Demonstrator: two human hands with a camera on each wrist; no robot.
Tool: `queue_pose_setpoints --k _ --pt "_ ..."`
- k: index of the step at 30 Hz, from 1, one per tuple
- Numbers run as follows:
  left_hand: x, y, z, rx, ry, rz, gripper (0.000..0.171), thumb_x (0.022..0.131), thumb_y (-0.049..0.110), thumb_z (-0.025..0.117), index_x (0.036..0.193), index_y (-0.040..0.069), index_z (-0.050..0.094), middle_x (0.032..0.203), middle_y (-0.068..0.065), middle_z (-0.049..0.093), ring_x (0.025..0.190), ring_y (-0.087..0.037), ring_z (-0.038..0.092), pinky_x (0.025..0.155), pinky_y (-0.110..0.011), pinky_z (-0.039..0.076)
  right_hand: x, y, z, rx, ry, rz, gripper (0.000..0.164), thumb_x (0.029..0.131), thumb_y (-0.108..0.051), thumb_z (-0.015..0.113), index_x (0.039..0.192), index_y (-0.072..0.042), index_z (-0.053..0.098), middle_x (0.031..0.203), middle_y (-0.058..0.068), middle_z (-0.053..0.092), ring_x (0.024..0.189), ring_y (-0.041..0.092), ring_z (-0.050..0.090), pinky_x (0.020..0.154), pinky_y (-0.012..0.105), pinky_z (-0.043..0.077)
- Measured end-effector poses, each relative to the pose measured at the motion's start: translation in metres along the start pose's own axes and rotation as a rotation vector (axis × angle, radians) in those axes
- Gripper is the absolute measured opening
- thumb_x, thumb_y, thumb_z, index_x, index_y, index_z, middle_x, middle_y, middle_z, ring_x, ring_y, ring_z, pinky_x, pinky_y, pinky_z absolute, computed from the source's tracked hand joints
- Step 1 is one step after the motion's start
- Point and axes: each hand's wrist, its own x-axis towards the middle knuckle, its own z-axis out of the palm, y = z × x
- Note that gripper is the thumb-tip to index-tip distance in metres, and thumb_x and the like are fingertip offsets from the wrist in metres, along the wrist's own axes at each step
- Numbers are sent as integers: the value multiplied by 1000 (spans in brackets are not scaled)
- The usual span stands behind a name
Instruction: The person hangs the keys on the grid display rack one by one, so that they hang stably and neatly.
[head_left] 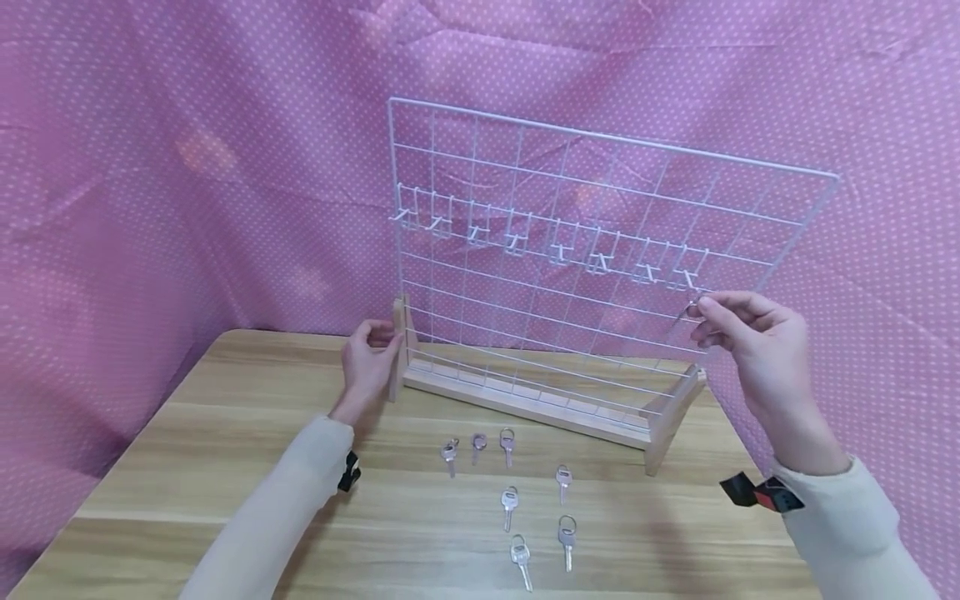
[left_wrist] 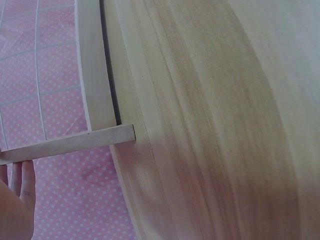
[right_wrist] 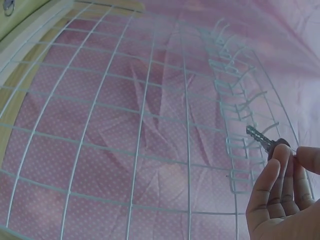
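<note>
A white wire grid rack (head_left: 585, 132) stands in a wooden stand (head_left: 525, 406), with a row of white hooks (head_left: 558, 252) across it. My left hand (head_left: 366, 362) grips the stand's left upright (left_wrist: 70, 145); only some of its fingers show in the left wrist view. Between thumb and fingers, my right hand (head_left: 768, 354) pinches a key (right_wrist: 261, 139) by its head end, close to the rightmost hook (head_left: 688, 279). The key's blade points away from the fingertips, toward the grid. Whether its ring touches the hook I cannot tell.
Several keys with rings, among them one key (head_left: 567, 533) near the front, lie spread on the wooden table (head_left: 187, 467) before the stand. Pink dotted cloth (head_left: 225, 167) hangs behind and at both sides.
</note>
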Motion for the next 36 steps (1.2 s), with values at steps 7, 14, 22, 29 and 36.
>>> queue_pose_setpoints --k 7,14,22,29,36 --pt "-2 -1 1 2 11 0 27 96 11 75 121 1 67 116 -21 75 102 -34 72 91 -45 65 6 3 -3 35 -19 39 7 98 0 71 101 -1 78 88 2 83 65 12 75 64 20 62" --pt "-1 0 5 10 1 7 28 97 13 75 121 2 67 116 -21 75 102 -32 73 89 -41 66 8 11 -7 84 -4 63 8 98 0 70 99 -3 77 86 3 83 64 12 75 64 20 63" --pt "0 0 3 0 5 1 27 97 12 75 121 1 67 115 -20 75 102 -32 72 91 -42 65 10 17 -6 96 11 57 9 98 2 70 100 -4 77 87 3 82 64 12 75 64 21 64" --pt "1 -1 0 12 13 18 27 96 11 76 120 1 68 115 -21 75 101 -33 72 80 -19 60 -7 30 -9 -69 -14 81 10 99 -4 71 107 -8 76 91 -4 82 69 7 74 68 18 63" --pt "0 1 0 20 0 19 27 98 12 75 122 1 67 116 -21 75 101 -32 72 84 -26 63 -35 67 -5 -253 -113 151 10 99 -4 71 107 -6 76 91 -8 80 71 7 73 68 20 63"
